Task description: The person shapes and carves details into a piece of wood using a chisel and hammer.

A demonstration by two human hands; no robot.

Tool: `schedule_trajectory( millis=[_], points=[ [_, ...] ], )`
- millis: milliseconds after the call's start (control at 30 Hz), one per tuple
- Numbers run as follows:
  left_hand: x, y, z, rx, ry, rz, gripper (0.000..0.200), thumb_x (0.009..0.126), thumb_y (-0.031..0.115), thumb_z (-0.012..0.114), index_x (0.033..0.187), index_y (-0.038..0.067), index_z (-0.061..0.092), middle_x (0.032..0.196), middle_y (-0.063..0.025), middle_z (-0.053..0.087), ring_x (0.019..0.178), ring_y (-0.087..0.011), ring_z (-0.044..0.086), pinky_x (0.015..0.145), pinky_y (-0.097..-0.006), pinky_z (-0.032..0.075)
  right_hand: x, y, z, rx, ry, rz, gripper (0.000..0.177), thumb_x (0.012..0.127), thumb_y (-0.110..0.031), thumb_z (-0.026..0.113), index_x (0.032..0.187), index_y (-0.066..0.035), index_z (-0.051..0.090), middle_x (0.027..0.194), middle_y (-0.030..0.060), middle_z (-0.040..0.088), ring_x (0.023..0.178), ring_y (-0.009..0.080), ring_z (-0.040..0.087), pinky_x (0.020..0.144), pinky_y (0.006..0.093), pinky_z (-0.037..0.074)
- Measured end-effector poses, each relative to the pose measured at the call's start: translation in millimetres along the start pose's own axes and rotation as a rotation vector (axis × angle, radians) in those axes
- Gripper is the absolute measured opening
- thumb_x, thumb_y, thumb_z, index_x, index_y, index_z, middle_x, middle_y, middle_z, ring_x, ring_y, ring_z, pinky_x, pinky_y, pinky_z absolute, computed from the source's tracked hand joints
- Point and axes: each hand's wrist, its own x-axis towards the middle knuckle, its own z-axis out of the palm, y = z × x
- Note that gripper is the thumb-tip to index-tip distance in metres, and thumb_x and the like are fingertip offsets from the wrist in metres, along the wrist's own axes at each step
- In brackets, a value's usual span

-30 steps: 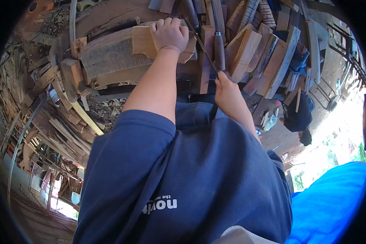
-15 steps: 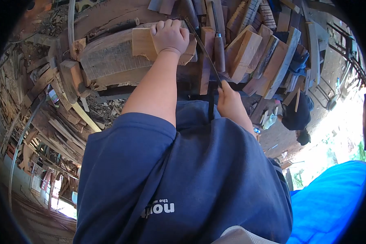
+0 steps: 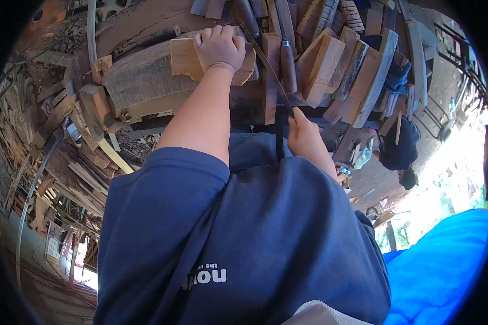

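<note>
My left hand [image 3: 220,49] presses down on a light wood piece [image 3: 183,57] with a curved notch in its lower edge, its fingers curled over the far side. The piece lies on a thick, rough timber [image 3: 138,81]. My right hand [image 3: 305,131] is closed round the near end of a long, thin, dark blade [image 3: 275,74]; its handle is hidden in the fist. The blade slants up and left, and its far part passes by the right end of the light piece. Whether it touches the wood cannot be made out.
Right of the blade lie a tool with a brown wooden handle [image 3: 288,67] and several wood blocks [image 3: 328,64]. Scrap wood [image 3: 81,170] is heaped at the left. Another person [image 3: 400,145] in dark clothes is at the right, above a blue sheet [image 3: 444,265].
The view has shifted slightly, so the bench and wood appear a little further left. My left hand remains on the light piece, and my right hand still holds the blade at nearly the same slant.
</note>
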Motion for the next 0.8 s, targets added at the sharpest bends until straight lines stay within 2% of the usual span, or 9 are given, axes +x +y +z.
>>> schedule_trajectory(
  millis=[67, 133, 267, 333, 467, 533, 633, 800],
  points=[
    [0, -1, 2, 0.003, 0.018, 0.005, 0.017, 0.079, 0.026, 0.054, 0.080, 0.013, 0.065, 0.083, -0.0039, 0.064, 0.087, -0.0268, 0.057, 0.092, -0.0446, 0.036, 3, -3, 2, 0.008, 0.002, 0.028, 0.020, 0.096, -0.015, 0.048, 0.112, -0.004, 0.052, 0.087, 0.0354, 0.062, 0.089, 0.0534, 0.059, 0.077, 0.0587, 0.047],
    [0, 0, 3, 0.002, 0.036, 0.017, 0.017, 0.079, 0.026, 0.054, 0.080, 0.013, 0.065, 0.083, -0.0039, 0.064, 0.088, -0.0266, 0.057, 0.092, -0.0447, 0.036, 29, -13, 14, 0.062, 0.032, -0.064, 0.015, 0.096, -0.013, 0.049, 0.106, -0.003, 0.052, 0.087, 0.0347, 0.062, 0.089, 0.0535, 0.059, 0.076, 0.0586, 0.047],
    [1, 2, 0, 0.031, -0.032, -0.037, 0.019, 0.079, 0.027, 0.055, 0.082, 0.013, 0.068, 0.087, -0.0042, 0.065, 0.092, -0.0259, 0.056, 0.092, -0.0439, 0.036, 69, -30, 28, -0.023, -0.008, -0.064, 0.012, 0.096, -0.012, 0.048, 0.101, -0.001, 0.050, 0.088, 0.0341, 0.062, 0.089, 0.0534, 0.059, 0.077, 0.0582, 0.047],
    [-2, 2, 1, 0.028, -0.050, -0.062, 0.020, 0.079, 0.027, 0.054, 0.083, 0.013, 0.068, 0.087, -0.0042, 0.065, 0.092, -0.0259, 0.056, 0.091, -0.0437, 0.036, 66, -24, 26, 0.055, 0.073, -0.095, 0.011, 0.096, -0.012, 0.048, 0.097, -0.001, 0.048, 0.089, 0.0336, 0.063, 0.090, 0.0532, 0.059, 0.077, 0.0583, 0.047],
    [0, 1, 3, 0.042, -0.037, -0.059, 0.019, 0.082, 0.027, 0.052, 0.082, 0.014, 0.066, 0.086, -0.0033, 0.065, 0.090, -0.0259, 0.057, 0.091, -0.0437, 0.036, 31, -14, 13, 0.087, 0.033, -0.106, 0.011, 0.095, -0.011, 0.048, 0.098, -0.001, 0.049, 0.087, 0.0339, 0.062, 0.088, 0.0536, 0.059, 0.076, 0.0587, 0.047],
    [-2, 2, 3, 0.046, -0.047, -0.069, 0.019, 0.083, 0.027, 0.050, 0.082, 0.015, 0.065, 0.086, -0.0024, 0.065, 0.090, -0.0260, 0.057, 0.092, -0.0437, 0.035, 8, -4, 6, 0.003, -0.028, 0.038, 0.011, 0.095, -0.011, 0.050, 0.098, -0.001, 0.049, 0.085, 0.0341, 0.061, 0.087, 0.0539, 0.058, 0.074, 0.0589, 0.046],
    [-1, 0, 3, 0.051, -0.063, -0.063, 0.019, 0.084, 0.027, 0.050, 0.082, 0.015, 0.065, 0.086, -0.0024, 0.065, 0.089, -0.0259, 0.057, 0.092, -0.0441, 0.035, -4, -6, -5, -0.011, 0.007, 0.045, 0.013, 0.095, -0.013, 0.050, 0.099, -0.001, 0.050, 0.085, 0.0341, 0.061, 0.087, 0.0539, 0.058, 0.074, 0.0590, 0.046],
    [-1, 2, 2, 0.038, -0.036, -0.059, 0.021, 0.081, 0.028, 0.053, 0.082, 0.013, 0.068, 0.086, -0.0042, 0.066, 0.091, -0.0259, 0.056, 0.092, -0.0438, 0.035, 65, -15, 8, 0.039, 0.022, -0.108, 0.013, 0.096, -0.013, 0.049, 0.099, -0.001, 0.050, 0.085, 0.0342, 0.062, 0.087, 0.0539, 0.059, 0.074, 0.0587, 0.046]
  ],
)
